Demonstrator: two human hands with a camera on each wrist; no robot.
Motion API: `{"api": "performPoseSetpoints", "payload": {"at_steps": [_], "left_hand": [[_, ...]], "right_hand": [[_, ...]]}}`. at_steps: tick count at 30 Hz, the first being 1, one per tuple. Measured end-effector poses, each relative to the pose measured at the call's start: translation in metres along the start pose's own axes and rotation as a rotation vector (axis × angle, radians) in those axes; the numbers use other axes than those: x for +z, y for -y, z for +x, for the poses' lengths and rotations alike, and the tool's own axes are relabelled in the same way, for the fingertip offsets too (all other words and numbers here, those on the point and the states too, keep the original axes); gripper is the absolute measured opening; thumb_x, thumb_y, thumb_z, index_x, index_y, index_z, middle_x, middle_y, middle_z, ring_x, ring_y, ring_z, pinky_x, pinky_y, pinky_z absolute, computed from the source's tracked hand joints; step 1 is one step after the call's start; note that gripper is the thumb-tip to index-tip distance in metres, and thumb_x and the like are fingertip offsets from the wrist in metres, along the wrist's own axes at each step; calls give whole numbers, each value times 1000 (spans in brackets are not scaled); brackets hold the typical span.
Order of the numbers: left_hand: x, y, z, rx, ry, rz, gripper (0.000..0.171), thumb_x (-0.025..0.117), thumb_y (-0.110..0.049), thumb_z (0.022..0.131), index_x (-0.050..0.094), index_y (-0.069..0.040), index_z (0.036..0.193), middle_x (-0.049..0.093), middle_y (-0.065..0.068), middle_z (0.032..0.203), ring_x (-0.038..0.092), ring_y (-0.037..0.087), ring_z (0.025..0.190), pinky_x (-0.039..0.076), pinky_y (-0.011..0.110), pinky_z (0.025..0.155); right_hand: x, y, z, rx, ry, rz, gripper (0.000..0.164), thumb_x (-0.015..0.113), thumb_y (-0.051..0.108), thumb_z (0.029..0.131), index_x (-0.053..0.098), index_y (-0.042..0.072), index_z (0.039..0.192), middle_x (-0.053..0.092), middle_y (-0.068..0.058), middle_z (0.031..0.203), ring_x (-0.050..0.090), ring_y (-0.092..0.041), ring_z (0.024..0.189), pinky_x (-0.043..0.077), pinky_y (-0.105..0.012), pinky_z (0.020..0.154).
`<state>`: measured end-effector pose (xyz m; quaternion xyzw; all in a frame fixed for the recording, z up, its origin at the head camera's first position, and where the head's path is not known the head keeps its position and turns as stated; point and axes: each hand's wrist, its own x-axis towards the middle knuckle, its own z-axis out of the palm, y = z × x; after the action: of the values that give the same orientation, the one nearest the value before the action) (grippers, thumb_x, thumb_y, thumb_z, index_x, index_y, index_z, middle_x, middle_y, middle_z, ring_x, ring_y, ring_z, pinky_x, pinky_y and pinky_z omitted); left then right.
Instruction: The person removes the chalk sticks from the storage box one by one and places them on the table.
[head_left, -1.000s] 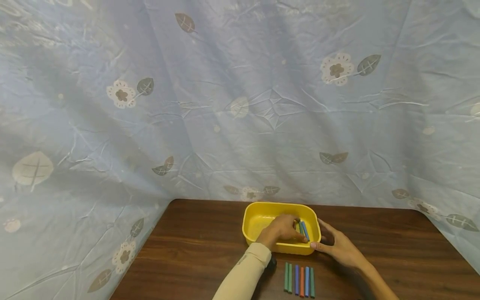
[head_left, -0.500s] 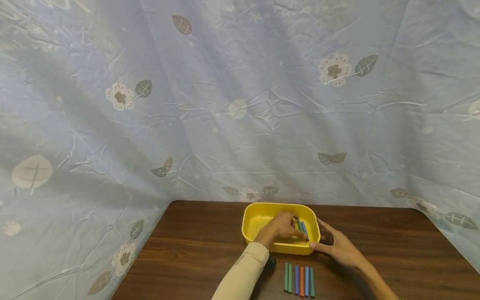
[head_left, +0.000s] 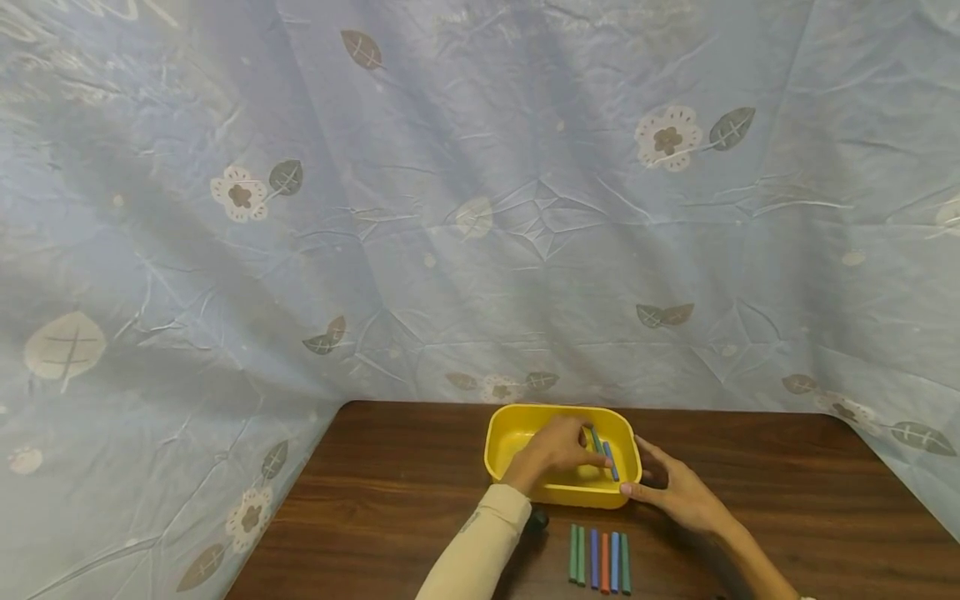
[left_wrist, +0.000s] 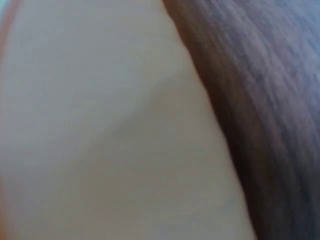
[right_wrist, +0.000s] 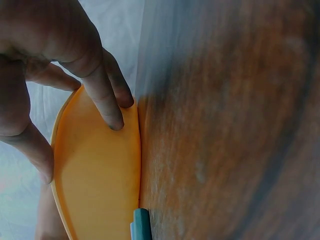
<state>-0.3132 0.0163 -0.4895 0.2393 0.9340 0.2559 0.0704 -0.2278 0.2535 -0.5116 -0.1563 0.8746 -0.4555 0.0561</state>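
A yellow plastic tub [head_left: 525, 493] stands on the wooden table. My left hand [head_left: 551, 450] reaches into its right half and pinches a thin green stick [head_left: 596, 439] between fingertips and thumb. Beside the thumb, a blue stick [head_left: 611, 461] lies in the tub. My right hand [head_left: 675, 497] grips the tub's right end, thumb on the rim; in the right wrist view its fingers [right_wrist: 102, 97] press the outer wall. The left wrist view shows mostly the pale sleeve [left_wrist: 110, 120], with the left hand hidden there.
In front of the tub, several coloured sticks lie side by side: green ones [head_left: 577, 554], a purple one [head_left: 595, 559], a red one [head_left: 605, 563] and a blue one [head_left: 615, 562]. A patterned curtain [head_left: 480, 208] hangs behind the wooden table [head_left: 375, 500].
My left hand has shifted slightly up and left inside the tub, and the green stick has moved with it, away from the blue one. The right hand keeps its grip.
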Motion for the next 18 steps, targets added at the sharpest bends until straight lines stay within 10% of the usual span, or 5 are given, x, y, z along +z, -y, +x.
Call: {"api": "performPoseSetpoints", "payload": {"at_steps": [18], "left_hand": [[-29,6,-33,51,-67,1,83,84,-62,86,63,-13,150,74,0,110,62,7,84,53,25,71]], "right_hand": [[0,-2,1,-5,-11,-28,95,76,37,101,22,-4,168,34,-39,166,55,-61,137,44,-76,109]]}}
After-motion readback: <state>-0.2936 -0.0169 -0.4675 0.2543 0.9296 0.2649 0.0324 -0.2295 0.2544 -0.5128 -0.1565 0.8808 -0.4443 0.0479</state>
